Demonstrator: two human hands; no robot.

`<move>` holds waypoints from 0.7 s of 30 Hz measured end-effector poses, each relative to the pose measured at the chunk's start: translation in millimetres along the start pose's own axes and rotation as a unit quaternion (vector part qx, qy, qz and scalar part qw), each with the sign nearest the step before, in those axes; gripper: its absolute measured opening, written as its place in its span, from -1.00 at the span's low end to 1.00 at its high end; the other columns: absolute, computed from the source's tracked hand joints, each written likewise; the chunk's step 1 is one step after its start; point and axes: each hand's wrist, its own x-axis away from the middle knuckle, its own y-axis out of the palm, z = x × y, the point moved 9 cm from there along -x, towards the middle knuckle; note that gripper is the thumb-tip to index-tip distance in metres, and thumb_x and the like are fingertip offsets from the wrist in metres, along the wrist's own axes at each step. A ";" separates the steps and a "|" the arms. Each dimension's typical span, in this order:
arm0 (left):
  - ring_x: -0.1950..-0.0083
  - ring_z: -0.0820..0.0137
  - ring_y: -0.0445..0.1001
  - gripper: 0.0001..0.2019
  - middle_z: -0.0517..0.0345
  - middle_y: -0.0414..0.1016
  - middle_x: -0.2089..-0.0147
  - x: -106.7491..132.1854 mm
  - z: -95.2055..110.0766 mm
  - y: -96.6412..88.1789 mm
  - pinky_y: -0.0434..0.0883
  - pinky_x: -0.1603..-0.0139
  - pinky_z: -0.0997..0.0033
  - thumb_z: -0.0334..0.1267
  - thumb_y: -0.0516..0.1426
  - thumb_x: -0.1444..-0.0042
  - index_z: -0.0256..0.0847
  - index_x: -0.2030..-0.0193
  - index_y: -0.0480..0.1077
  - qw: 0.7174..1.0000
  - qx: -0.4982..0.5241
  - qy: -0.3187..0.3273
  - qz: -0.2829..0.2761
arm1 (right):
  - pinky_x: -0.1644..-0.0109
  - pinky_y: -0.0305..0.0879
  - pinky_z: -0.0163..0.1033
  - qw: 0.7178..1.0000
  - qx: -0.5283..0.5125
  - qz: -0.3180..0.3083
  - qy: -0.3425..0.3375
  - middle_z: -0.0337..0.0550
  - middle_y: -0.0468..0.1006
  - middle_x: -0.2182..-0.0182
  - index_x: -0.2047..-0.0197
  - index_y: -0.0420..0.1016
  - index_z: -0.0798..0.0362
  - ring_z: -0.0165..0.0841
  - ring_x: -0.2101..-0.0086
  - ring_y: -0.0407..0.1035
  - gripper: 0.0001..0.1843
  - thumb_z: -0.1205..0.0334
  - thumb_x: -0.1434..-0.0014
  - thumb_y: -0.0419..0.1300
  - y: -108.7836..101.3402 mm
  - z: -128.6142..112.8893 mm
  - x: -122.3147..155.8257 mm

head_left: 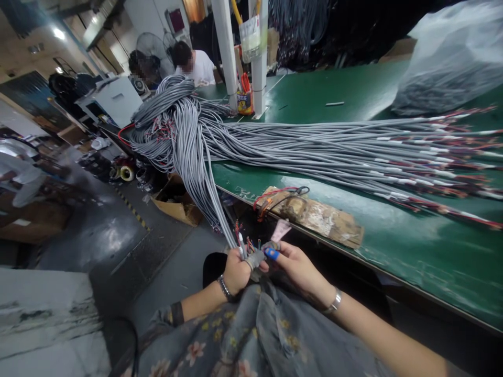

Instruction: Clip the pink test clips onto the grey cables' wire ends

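A thick bundle of grey cables [200, 167] hangs off the table's edge and runs down to my lap. My left hand [238, 271] is closed round the ends of several of these cables. Coloured wire ends [250, 245] stick out above its fingers. My right hand [293, 262] is pinched close beside the left fingertips. Blue tape wraps its thumb, and grey tape covers fingers on both hands. What the right fingertips grip is too small to make out. A pale pink scrap [281, 229] shows just above them.
More grey cables [298, 141] lie along the green table [432, 251], stripped ends at right. On its near edge rests a worn wooden board [326, 220] with red and black leads. A plastic bag [451, 57], a white post [258, 68] and a seated person [202, 68] are beyond.
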 end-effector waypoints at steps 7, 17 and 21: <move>0.64 0.38 0.43 -0.58 0.05 0.48 0.65 -0.8 -18.3 -6.5 0.39 0.55 0.43 0.06 0.24 0.05 -0.32 0.60 0.47 0.996 0.071 -0.021 0.043 | 0.49 0.01 -0.30 0.999 -0.020 0.043 0.009 -0.32 0.33 0.66 0.52 0.41 0.06 -0.49 0.60 0.09 -0.54 -0.15 0.23 0.40 -9.8 7.6 -0.6; 0.61 0.40 0.43 -0.54 0.04 0.46 0.66 2.7 6.5 1.7 0.39 0.49 0.45 0.11 0.23 0.07 -0.29 0.67 0.43 1.000 -0.010 0.004 -0.009 | 0.47 0.10 -0.28 0.996 -0.077 -0.044 0.003 -0.28 0.40 0.70 0.47 0.36 0.07 -0.44 0.63 0.23 -0.61 -0.06 0.09 0.37 17.3 1.4 -2.0; 0.61 0.39 0.42 -0.52 0.04 0.45 0.67 2.5 5.9 3.6 0.37 0.51 0.44 0.14 0.22 0.09 -0.27 0.68 0.41 1.000 -0.027 -0.003 -0.013 | 0.53 0.06 -0.30 0.996 -0.086 -0.029 0.021 -0.27 0.42 0.71 0.48 0.35 0.07 -0.43 0.65 0.24 -0.62 -0.04 0.09 0.37 14.5 7.6 -3.9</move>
